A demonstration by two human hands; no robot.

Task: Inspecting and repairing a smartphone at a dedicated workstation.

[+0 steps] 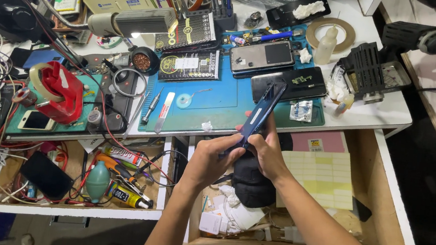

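Both hands hold a dark blue smartphone [262, 111] edge-up over the front of the workbench. My left hand [214, 157] grips its lower end from the left. My right hand [267, 149] clasps the same end from the right, fingers wrapped behind it. The phone's upper end tilts away toward the blue work mat [214, 103]. Under the hands sits a black rounded object [249, 182] in an open drawer [376, 209].
Two more phones [261, 57] [289, 83] lie on the mat with battery packs [189, 65]. A red tape dispenser [59, 92] and cables fill the left. The left drawer [74, 207] holds glue tubes, a teal blower [97, 180] and a black phone. A hot-air tool [432, 39] rests at right.
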